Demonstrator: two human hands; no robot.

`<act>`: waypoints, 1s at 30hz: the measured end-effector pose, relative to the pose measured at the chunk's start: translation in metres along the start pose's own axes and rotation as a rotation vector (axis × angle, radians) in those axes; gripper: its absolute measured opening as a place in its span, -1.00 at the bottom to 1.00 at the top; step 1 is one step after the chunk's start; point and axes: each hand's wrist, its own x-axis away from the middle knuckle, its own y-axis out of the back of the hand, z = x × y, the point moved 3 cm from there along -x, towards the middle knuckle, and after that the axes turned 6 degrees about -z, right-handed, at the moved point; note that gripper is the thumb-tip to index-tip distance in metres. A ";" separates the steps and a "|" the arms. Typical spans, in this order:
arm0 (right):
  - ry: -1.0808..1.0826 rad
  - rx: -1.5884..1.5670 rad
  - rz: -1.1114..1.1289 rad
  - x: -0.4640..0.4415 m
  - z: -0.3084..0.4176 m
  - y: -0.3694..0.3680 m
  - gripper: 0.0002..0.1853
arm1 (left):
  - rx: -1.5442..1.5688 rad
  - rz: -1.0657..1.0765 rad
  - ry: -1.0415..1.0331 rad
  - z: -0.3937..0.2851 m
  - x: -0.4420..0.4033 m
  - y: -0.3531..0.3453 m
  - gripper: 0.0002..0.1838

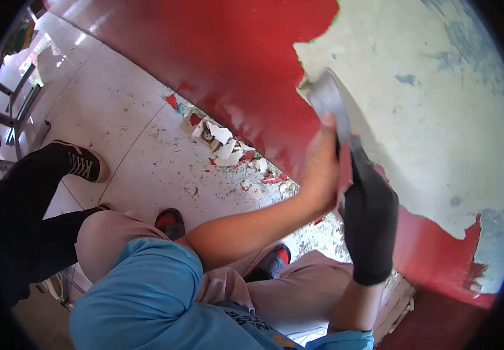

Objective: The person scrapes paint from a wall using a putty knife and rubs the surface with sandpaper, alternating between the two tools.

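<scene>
A scraper with a wide grey metal blade [329,99] lies against the wall, its edge at the ragged border between red paint [234,52] and pale bare wall [415,128]. My right hand [371,219], in a black knitted glove, is closed around the scraper's lower part, hiding the handle. My bare left hand [322,169] is wrapped against the same tool from the left, its thumb on the blade's base. Something reddish shows between the two hands; I cannot tell whether it is glove, handle or paint. The blade and hands are slightly blurred.
White and red paint flakes [225,146] lie along the wall's foot around a small box-like fitting [204,133]. Debris dots the tiled floor [129,128]. Another person's dark-trousered leg and sneaker [85,163] are at left, near metal-framed furniture [16,114].
</scene>
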 end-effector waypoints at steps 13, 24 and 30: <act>0.205 0.084 -0.101 -0.011 -0.001 -0.022 -0.54 | -0.005 0.015 0.059 -0.018 -0.010 0.012 -0.32; 0.094 0.110 -0.035 -0.008 0.011 -0.010 -0.52 | -0.138 -0.146 -0.224 -0.031 -0.016 0.007 -0.28; 0.087 0.078 0.009 -0.016 0.020 -0.021 -0.47 | -0.279 -0.045 -0.231 -0.036 -0.018 0.011 -0.31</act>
